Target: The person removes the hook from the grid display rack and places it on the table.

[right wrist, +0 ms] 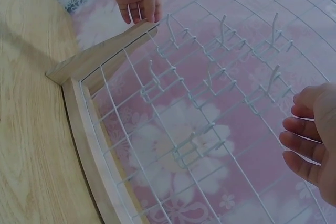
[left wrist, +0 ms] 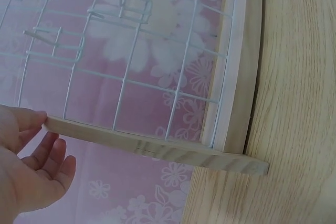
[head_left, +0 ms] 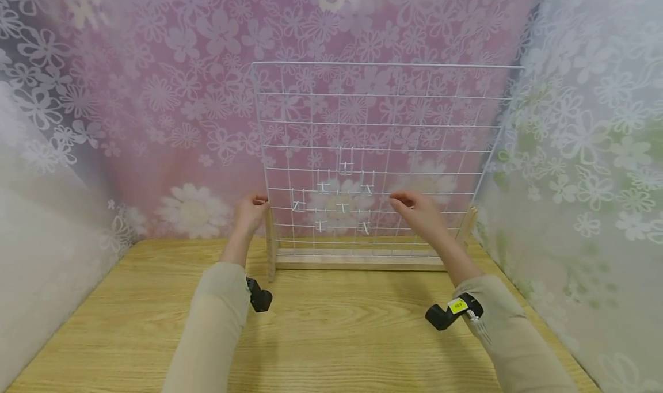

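Observation:
A white wire grid panel (head_left: 430,125) stands upright in a light wooden stand (head_left: 357,262). Several white wire hooks (head_left: 346,166) hang on its lower middle part. At the left edge, my left hand (head_left: 252,212) pinches the top end of the stand's left wooden post (left wrist: 157,150), thumb on one side and fingers on the other. My right hand (head_left: 418,212) hovers in front of the panel, right of the hooks. Its fingers (right wrist: 302,140) are loosely bent, and nothing shows between them. In the right wrist view, one hook (right wrist: 273,80) lies close to those fingertips.
The stand rests on a wood-grain table (head_left: 331,329) near its back edge. Behind hangs a pink curtain (head_left: 171,111) with a flower print, and a pale flowered curtain (head_left: 611,168) borders the right side. The stand's right post (head_left: 468,223) is beside my right forearm.

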`<state>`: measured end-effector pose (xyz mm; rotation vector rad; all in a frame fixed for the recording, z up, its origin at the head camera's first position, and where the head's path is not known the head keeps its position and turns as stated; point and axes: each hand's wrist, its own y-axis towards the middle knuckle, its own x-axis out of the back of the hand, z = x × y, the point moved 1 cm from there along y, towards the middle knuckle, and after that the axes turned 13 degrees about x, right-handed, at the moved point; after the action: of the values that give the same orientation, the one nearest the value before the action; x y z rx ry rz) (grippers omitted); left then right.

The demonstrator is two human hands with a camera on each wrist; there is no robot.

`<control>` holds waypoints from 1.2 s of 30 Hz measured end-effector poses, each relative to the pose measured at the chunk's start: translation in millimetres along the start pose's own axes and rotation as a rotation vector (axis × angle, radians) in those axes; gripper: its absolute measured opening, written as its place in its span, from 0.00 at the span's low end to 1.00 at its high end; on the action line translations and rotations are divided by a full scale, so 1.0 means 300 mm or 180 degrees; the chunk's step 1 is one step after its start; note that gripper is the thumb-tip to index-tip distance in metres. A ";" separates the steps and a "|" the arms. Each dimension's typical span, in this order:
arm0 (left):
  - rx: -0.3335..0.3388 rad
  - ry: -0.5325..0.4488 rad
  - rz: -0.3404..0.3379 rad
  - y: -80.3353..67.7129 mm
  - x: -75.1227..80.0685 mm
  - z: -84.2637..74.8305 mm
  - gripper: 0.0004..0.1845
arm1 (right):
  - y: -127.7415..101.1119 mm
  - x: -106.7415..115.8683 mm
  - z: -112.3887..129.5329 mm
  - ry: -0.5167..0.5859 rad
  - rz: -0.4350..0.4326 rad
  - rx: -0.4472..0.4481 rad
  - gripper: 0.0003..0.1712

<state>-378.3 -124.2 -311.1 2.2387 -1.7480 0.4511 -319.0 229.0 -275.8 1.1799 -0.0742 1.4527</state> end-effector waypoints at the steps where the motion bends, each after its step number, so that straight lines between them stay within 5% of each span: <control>1: -0.0006 -0.0007 -0.0006 0.000 0.000 -0.001 0.13 | 0.006 0.002 0.004 0.0044 0.0004 -0.0014 0.20; 11: -0.0105 0.0092 -0.0062 -0.004 -0.002 -0.003 0.13 | 0.058 0.005 0.021 0.0656 -0.0068 -0.0116 0.24; 22: -0.0079 0.0105 -0.0071 -0.015 -0.013 0.017 0.13 | 0.097 -0.029 0.031 0.0784 -0.0196 -0.0140 0.21; 36: -0.0218 0.0110 -0.0139 -0.011 -0.009 0.015 0.13 | 0.154 -0.058 0.046 0.0925 0.0014 -0.0290 0.19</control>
<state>-375.2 -122.9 -316.5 2.2039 -1.6685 0.4121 -350.3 194.1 -255.0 0.8864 0.0571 1.5936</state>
